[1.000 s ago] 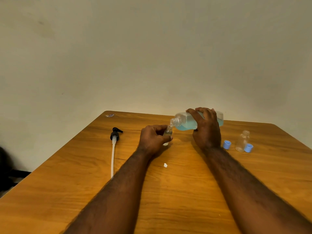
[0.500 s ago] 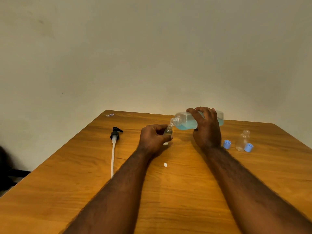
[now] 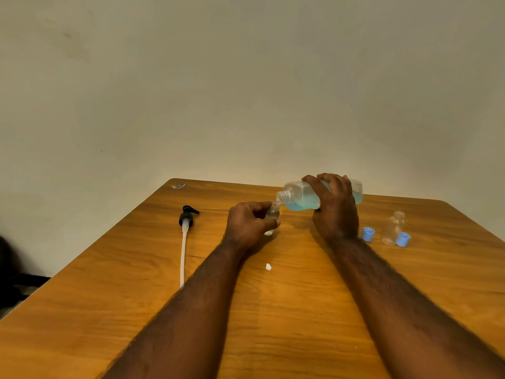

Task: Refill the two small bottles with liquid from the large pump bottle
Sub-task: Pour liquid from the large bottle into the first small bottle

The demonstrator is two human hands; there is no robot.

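My right hand (image 3: 334, 212) grips the large clear bottle (image 3: 302, 196) of blue liquid, tipped on its side with the open neck pointing left and down. Its mouth sits right over a small clear bottle (image 3: 272, 216), which my left hand (image 3: 247, 224) holds upright on the wooden table (image 3: 287, 310). My fingers hide most of that small bottle. A second small clear bottle (image 3: 393, 228) stands uncapped at the right, between two blue caps (image 3: 368, 234) (image 3: 403, 239).
The black pump head with its long white tube (image 3: 183, 242) lies on the table to the left of my hands. A small white scrap (image 3: 268, 266) lies near my left wrist. A plain wall rises behind the table's far edge.
The large bottle has lifted very slightly; otherwise both hands and both small bottles keep their places.
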